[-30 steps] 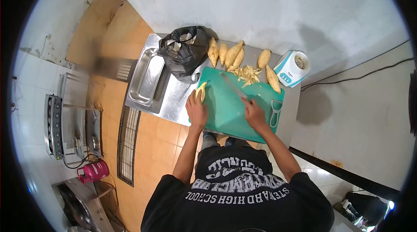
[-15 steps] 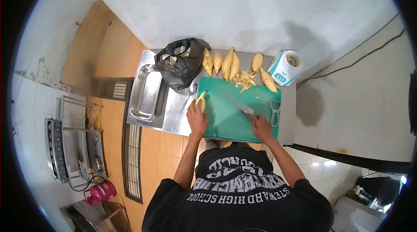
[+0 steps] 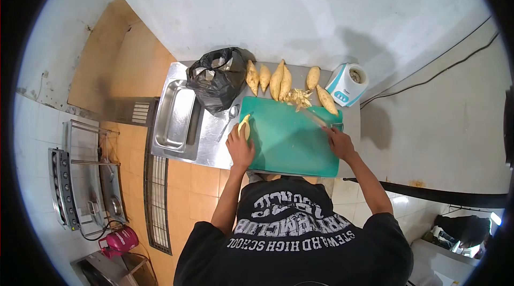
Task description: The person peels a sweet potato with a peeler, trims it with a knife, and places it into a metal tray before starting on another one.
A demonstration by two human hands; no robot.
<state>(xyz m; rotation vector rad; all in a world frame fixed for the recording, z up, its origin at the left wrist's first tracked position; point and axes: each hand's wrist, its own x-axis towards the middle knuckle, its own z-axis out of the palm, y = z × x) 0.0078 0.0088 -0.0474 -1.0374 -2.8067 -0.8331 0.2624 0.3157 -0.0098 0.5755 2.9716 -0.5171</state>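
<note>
My left hand [image 3: 240, 148] is closed around a peeled yellow sweet potato [image 3: 244, 125] at the left edge of the green cutting board [image 3: 289, 152]. My fingers hide part of it. In my right hand [image 3: 340, 143] is a knife [image 3: 316, 118], gripped by its handle over the board's right side. Its blade points up and left, with the tip by a heap of peelings [image 3: 298, 97] at the board's far edge. A peeler [image 3: 337, 125] lies beside my right hand, mostly covered by it.
Several unpeeled sweet potatoes [image 3: 277, 80] line the back of the steel table. A black plastic bag [image 3: 218, 85] and a spoon [image 3: 229, 120] lie to the left, near a metal tray [image 3: 175, 112]. A white and blue blender base [image 3: 347, 83] stands at the back right.
My right hand has moved right and away from me with the knife, bringing its tip to the peelings and covering the peeler. My left hand stays on the sweet potato.
</note>
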